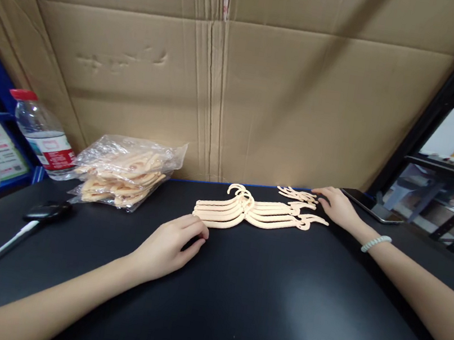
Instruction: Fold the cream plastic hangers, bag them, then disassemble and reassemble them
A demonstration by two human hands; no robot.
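A stack of several cream plastic hangers (246, 210) lies on the black table (259, 300), hooks pointing to the back. My left hand (170, 246) rests on the table at the stack's left end, fingers loosely curled, fingertips touching the nearest hanger's tip. My right hand (337, 206) lies flat at the stack's right end, fingers stretched out over the hanger tips and some small cream pieces (296, 194). A pale coiled band (375, 243) circles my right wrist.
A clear plastic bag of more cream hangers (124, 174) sits at the back left, next to a water bottle (44, 134). A dark device with a white cable (47, 211) lies at left. A phone (370, 205) lies at back right. Cardboard (233, 74) walls the back.
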